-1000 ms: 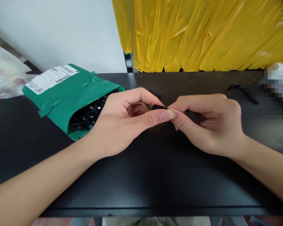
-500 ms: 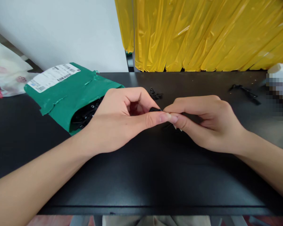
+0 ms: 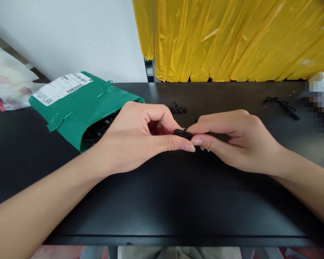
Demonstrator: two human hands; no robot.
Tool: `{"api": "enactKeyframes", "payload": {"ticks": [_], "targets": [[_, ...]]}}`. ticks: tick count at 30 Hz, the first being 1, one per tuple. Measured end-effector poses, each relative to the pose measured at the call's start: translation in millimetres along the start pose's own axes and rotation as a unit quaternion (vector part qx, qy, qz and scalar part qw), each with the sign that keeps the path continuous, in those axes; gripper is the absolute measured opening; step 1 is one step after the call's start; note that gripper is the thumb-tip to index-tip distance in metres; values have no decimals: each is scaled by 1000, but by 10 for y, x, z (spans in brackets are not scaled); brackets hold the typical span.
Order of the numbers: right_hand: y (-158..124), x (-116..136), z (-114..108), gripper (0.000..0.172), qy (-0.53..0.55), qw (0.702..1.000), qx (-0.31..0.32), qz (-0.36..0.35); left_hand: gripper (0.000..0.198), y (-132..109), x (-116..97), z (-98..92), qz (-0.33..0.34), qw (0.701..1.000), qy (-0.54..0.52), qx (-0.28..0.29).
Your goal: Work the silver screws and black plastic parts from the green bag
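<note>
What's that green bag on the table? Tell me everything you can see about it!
The green mailing bag looks like thin plastic, wrinkled and torn open along a ragged edge. A white shipping label with barcodes sticks to its far end. It lies flat on the black table. Small black parts with shiny dots show in its open mouth. The left hand sits beside that mouth; whether they touch is unclear.

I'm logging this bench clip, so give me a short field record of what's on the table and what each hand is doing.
surface: black table
left hand: pinches small black part between thumb and forefinger
right hand: fingertips on the same part's other end
left of hands: torn green mailer with label, black parts inside
behind hands: loose black pieces
far right: black strip
backdrop: yellow plastic sheet
</note>
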State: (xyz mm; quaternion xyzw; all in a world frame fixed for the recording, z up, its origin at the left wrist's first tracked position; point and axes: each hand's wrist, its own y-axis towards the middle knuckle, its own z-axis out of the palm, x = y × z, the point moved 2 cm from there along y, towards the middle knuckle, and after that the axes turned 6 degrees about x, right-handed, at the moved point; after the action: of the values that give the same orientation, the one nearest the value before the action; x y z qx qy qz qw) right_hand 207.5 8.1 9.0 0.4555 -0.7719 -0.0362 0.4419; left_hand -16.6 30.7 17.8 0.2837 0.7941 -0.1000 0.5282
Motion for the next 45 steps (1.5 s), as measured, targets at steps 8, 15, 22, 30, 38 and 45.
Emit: {"api": "enactKeyframes", "payload": {"ticks": [8,15,22,30,38,45], "targets": [[34,34,-53,15,-61,996,-18,55,30,22,39,-4,-11,999,35,-15],[29,44,-56,19,-53,995,-14,77,27,7,10,13,42,995,85,-33],[-29,-15,8,13,-21,994,-20,103,33,-11,61,29,28,997,57,-47],[10,27,60,10,50,994,-78,62,37,8,3,93,10,995,-81,-57],[34,113,261,4,41,965,-249,69,23,-3,-13,303,38,966,-220,-129],[21,-75,-62,16,-9,944,-284,169,11,27,-16,3,58,962,-167,-210]]}}
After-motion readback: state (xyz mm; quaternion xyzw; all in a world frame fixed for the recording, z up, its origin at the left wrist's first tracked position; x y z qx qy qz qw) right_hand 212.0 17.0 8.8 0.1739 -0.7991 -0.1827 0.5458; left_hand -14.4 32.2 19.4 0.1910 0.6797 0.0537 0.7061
